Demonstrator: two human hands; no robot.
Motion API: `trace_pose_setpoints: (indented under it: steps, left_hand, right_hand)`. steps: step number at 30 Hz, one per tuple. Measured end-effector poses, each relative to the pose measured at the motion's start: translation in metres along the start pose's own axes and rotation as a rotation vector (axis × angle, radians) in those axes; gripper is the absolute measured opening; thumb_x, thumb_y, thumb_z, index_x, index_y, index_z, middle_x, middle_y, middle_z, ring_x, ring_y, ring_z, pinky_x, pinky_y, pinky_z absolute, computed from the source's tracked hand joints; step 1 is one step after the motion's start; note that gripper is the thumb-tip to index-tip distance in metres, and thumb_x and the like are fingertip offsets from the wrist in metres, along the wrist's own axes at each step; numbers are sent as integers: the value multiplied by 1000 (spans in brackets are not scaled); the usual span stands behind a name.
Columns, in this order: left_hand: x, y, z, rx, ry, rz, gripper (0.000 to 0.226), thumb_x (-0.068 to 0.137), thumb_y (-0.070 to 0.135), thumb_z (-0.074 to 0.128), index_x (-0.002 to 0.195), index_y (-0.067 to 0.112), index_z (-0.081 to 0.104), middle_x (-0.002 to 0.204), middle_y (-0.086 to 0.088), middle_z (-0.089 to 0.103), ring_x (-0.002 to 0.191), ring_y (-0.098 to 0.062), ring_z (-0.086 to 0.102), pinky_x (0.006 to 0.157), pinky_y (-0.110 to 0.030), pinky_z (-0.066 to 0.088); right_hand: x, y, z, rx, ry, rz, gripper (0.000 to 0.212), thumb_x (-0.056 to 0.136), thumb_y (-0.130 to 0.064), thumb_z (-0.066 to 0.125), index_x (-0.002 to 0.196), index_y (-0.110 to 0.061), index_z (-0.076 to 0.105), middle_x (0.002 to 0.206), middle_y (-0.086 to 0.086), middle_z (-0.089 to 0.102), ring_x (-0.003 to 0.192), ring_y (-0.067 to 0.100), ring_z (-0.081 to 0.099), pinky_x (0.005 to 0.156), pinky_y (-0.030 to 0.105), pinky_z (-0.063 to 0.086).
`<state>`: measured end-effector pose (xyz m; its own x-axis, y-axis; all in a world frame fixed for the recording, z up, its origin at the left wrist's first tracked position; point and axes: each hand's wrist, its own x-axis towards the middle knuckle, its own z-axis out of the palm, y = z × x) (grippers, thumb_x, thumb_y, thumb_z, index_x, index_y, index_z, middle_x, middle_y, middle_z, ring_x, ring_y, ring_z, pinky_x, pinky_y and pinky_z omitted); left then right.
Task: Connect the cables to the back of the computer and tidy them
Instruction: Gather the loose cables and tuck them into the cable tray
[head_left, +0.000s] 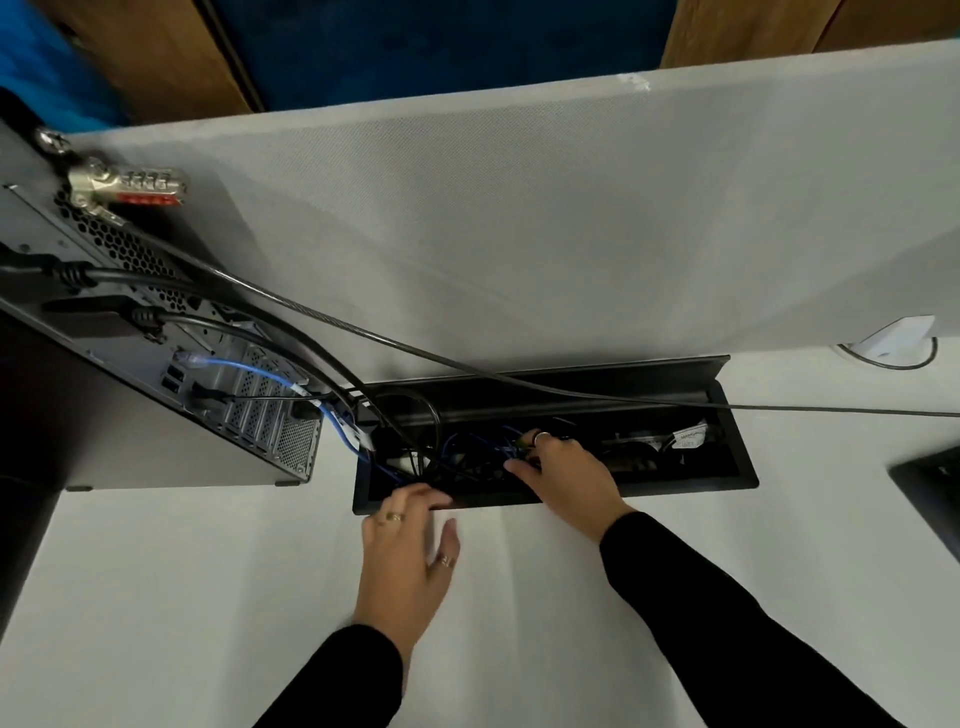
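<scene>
The computer tower (156, 332) stands at the left with its rear panel facing right. A blue network cable (270, 375) and black cables (249, 301) run from its ports down into the black cable tray (727, 480) set in the white desk. My left hand (410, 561) rests at the tray's front edge, fingers apart, fingertips just over the rim. My right hand (566, 475) reaches into the tray among blue and black wires; its fingertips are hidden, so what they hold is unclear.
A metal combination lock (130, 184) with a steel cable (571, 392) hangs off the tower and crosses above the tray. A grey partition (519, 218) stands behind the desk. The tray's lid (571, 374) is raised. A dark object (930, 488) lies at the right edge.
</scene>
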<state>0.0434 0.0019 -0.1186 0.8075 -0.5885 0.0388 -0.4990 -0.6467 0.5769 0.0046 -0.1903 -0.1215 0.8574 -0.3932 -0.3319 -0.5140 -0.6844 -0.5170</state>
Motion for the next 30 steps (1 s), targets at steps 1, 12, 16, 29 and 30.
trace_pose_setpoints:
  steps: [1,12,16,29,30]
  left_hand:
    - [2,-4,1,-27,26,-66,37,79,43,39,110,27,51,111,8,51,107,-11,48,88,-19,18]
    - [19,-28,0,121,-27,-54,48,81,41,39,113,15,62,103,-5,67,91,-21,61,83,-16,17]
    - [20,-35,1,203,0,-6,41,81,36,42,106,15,66,88,-4,70,83,-24,66,81,-20,25]
    - [44,-35,-1,0,110,-42,35,78,51,50,76,21,69,72,5,70,68,-14,62,73,-30,35]
    - [44,-37,0,8,102,-47,30,77,46,55,74,20,70,71,4,69,68,-17,63,73,-31,35]
  right_hand:
    - [5,-3,0,14,-39,35,38,91,-41,51,118,-15,56,107,6,67,99,23,63,78,33,50]
    - [38,1,1,49,-272,98,27,86,-33,63,98,-10,70,75,6,59,79,21,58,65,23,42]
    - [45,-2,8,-52,-247,140,33,81,-38,66,97,-9,67,85,11,63,87,28,64,81,36,52]
    - [-6,-39,11,-81,264,-237,22,89,-27,58,102,-11,64,95,10,68,93,28,63,75,36,52]
    - [-8,-42,12,-18,202,-223,21,91,-27,56,103,-12,63,94,9,67,90,26,63,74,35,53]
